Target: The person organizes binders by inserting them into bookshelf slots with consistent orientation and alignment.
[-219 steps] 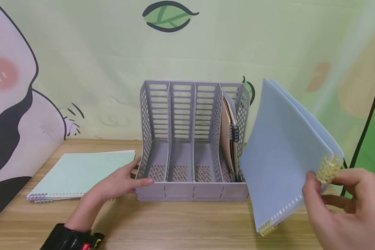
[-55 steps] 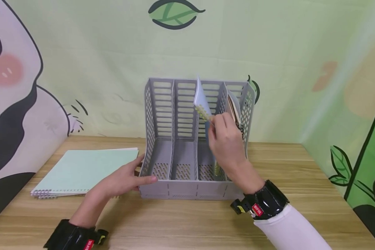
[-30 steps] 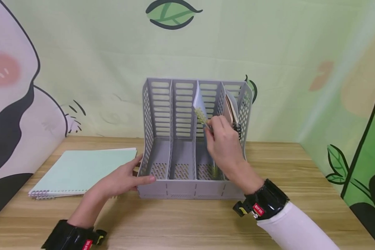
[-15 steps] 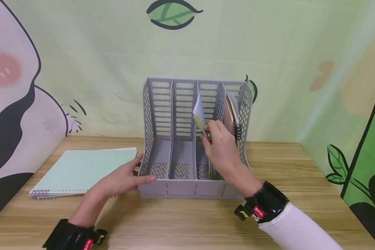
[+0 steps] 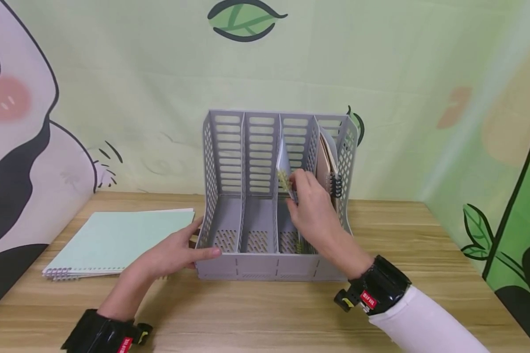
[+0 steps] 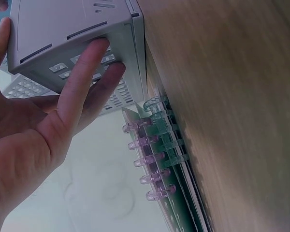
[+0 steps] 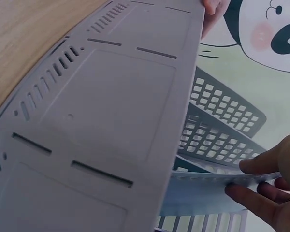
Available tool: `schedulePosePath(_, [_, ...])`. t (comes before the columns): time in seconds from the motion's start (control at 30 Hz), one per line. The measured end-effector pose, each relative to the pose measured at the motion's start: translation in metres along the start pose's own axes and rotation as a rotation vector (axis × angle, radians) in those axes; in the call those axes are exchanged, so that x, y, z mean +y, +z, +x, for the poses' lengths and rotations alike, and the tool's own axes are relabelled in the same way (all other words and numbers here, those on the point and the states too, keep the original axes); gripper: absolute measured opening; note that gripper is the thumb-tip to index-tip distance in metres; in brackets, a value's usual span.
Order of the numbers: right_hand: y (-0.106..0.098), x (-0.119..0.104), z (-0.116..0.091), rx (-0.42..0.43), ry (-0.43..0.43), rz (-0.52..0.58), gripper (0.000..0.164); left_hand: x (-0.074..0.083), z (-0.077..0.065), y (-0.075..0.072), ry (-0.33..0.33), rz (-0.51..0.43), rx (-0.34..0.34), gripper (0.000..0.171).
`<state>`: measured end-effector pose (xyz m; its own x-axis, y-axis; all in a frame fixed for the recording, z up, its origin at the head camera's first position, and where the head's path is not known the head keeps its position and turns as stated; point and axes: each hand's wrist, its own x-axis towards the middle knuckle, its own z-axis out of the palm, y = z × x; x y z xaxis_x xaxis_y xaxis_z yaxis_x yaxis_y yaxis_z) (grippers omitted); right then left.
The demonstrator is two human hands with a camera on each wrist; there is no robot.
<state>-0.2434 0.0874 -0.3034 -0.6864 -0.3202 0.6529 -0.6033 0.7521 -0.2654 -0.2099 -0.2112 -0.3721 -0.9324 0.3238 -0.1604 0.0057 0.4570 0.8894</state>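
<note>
A grey four-slot file organizer (image 5: pixel 258 267) stands on the table. My left hand (image 5: pixel 172 252) grips its front left corner, thumb on the front rim and fingers against the perforated side in the left wrist view. My right hand (image 5: pixel 315 211) pinches the spine of light blue spiral notebooks (image 5: pixel 283 159) with yellowish rings. They stand upright, leaning slightly left, inside the third slot from the left. In the right wrist view the thumb and fingers clasp the blue notebook edge (image 7: pixel 208 191) from both sides. The hand hides part of the notebooks' spine.
Brown and grey notebooks (image 5: pixel 324 164) with black rings stand in the rightmost slot. Left of the organizer lies a stack of mint-green spiral notebooks (image 5: pixel 123 240). A printed cloth backdrop (image 5: pixel 168 98) hangs behind the wooden table (image 5: pixel 229 314).
Earlier, my right hand held the blue notebooks right of the organizer; now they stand in the third slot. During the last second, that hand has lowered slightly with them. My left hand stays put.
</note>
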Motion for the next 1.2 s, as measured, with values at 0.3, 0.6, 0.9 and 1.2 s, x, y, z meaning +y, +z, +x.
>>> schedulePosePath(0.3, [-0.003, -0.004, 0.002, -0.075, 0.051, 0.044, 0.043, 0.001, -0.001, -0.001, 0.017, -0.004, -0.007, 0.105])
schedulePosePath(0.6, [-0.003, -0.004, -0.009, -0.098, 0.036, 0.055, 0.048, 0.000, -0.001, -0.001, 0.006, 0.001, -0.004, 0.106])
schedulePosePath(0.9, [-0.007, 0.002, -0.029, -0.132, 0.040, 0.028, 0.047, 0.002, -0.002, -0.001, 0.014, 0.000, -0.005, 0.104])
schedulePosePath(1.2, [-0.015, 0.013, -0.046, -0.117, 0.040, 0.049, 0.038, -0.001, -0.001, 0.001, 0.002, 0.013, 0.003, 0.104])
